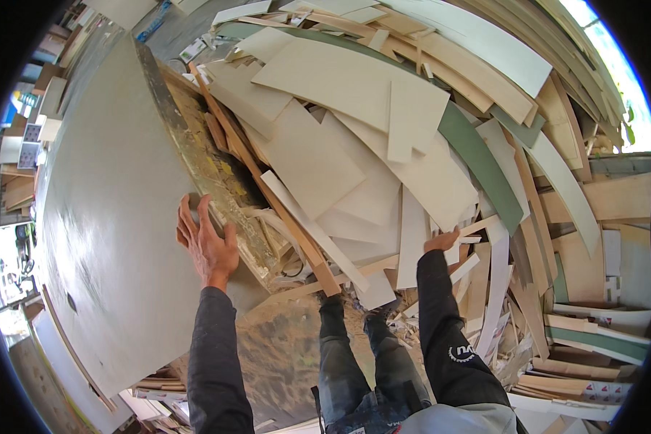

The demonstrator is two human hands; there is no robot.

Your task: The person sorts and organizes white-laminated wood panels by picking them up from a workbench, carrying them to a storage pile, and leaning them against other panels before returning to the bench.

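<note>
My left hand [208,244] is open, its fingers spread and bent at the near edge of a large grey tabletop [108,217]. Nothing is held in it. Beside that hand runs the worn, paint-stained wooden edge [220,181] of the table. My right hand [441,240] is closed at the lower end of a long off-white board [441,181] in a heap of offcuts; its fingers are partly hidden. A thin pale strip [479,228] sticks out just past it. Several cream panels [311,155] and a narrow brown batten [267,188] lie between my hands.
Curved green strips [484,163] and long boards [427,50] are piled across the far side and right. More stacked offcuts [593,333] stand at the right. Scraps surround my feet on the brown, dusty floor [282,347]. A white panel [58,362] leans at the lower left.
</note>
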